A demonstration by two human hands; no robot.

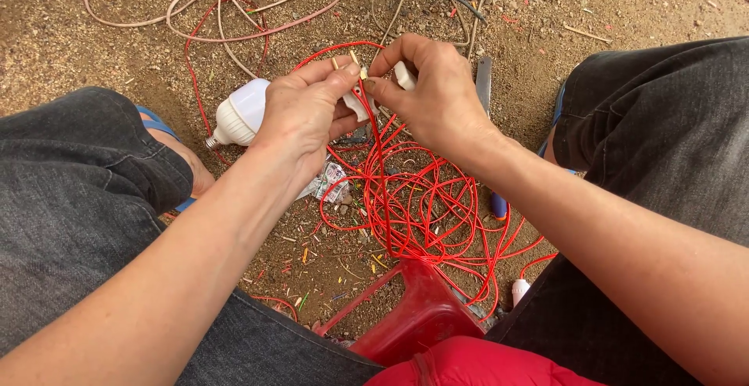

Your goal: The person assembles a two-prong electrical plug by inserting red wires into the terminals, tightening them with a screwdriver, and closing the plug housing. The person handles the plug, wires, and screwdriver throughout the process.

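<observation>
A white plug (360, 101) with brass pins is pinched between the left hand (300, 117) and right hand (437, 93), held above a tangle of red wire (421, 199). Sandy dirt ground (101, 50) is strewn with a white LED bulb (240, 111), pale cables (234, 3) and a red plastic stool (413, 312).

A small white plastic plug body with brass pins (360, 99) is pinched between the fingertips (343, 81) of the left hand (300, 120) and those of the right hand (437, 93). A thin red wire (374, 132) is led down from the fingertips to a tangled coil of red wire (425, 206) below. A white plastic bulb (238, 113) is found left of the left fingers; a loop of pale pink cable (218, 3) lies beyond them.
</observation>
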